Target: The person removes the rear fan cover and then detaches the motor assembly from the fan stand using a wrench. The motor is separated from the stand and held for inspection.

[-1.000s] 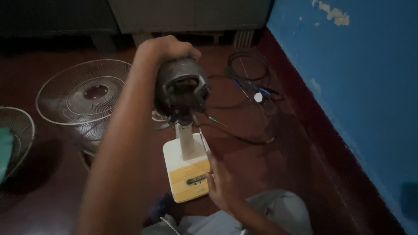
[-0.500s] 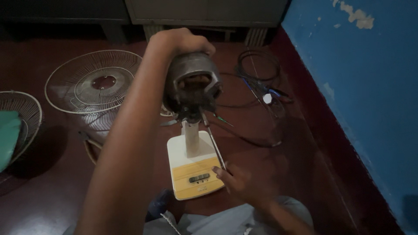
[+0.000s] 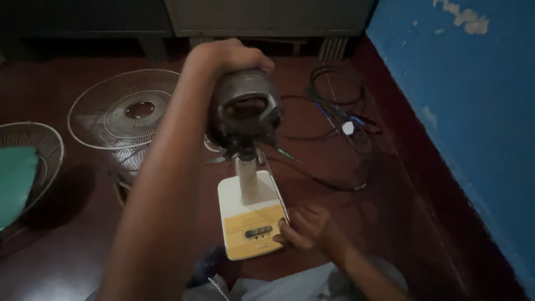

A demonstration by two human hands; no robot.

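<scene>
- A dim room with a dark red-brown polished floor (image 3: 67, 245) is stretching back to a grey cabinet, with a blue painted wall (image 3: 473, 111) running along the right.
- The left hand (image 3: 231, 56) is closing from above over the dark grey metal fan motor housing (image 3: 245, 108), fingers wrapped round its top, on the pale plastic stand post (image 3: 247, 181).
- The right hand (image 3: 304, 227) is curling loosely against the right edge of the white and yellow plastic fan base (image 3: 251, 220), which is sitting on the floor just in front of the person's lap; it seems to be pinching a thin rod — I cannot tell what.
- The motor is looking heavy, rigid and top-weighted; gripping the housing while steadying the base looks soundest.
- A round wire fan grille (image 3: 125, 108) and a tangle of black cables (image 3: 334, 106) are lying nearby.
- Compared with half a second ago, the view is sitting slightly lower and both hands are keeping their holds.
</scene>
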